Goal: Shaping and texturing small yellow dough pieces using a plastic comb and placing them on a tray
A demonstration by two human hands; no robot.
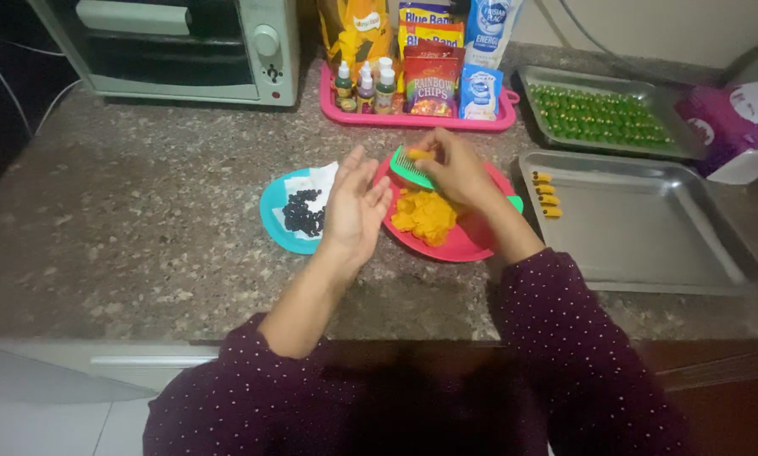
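A green comb (412, 167) lies over the far-left rim of a red plate (467, 241), its long axis running from upper left down to the right, where a green handle end shows just past the wrist; its teeth face the far-left. The right hand (456, 169) presses a small piece of orange dough (419, 154) onto the comb, fingers (436, 145) clenched around the piece. A heap of orange dough (423, 215) sits on the plate just below. The left hand (355, 203) hovers beside it, palm turned inward, fingers (377, 187) released and holding nothing. Under that hand a blue plate (274, 221) carries dark beads (303, 211) on white paper. To the right on the speckled bench (142, 228), a steel tray (649, 228) holds four small orange shaped pieces (546, 195) along its left edge; behind it a second tray (537, 78) is filled with green pieces (603, 116). A pink tray (412, 121) of bottles and packets and a toaster oven (184, 46) stand at the back.
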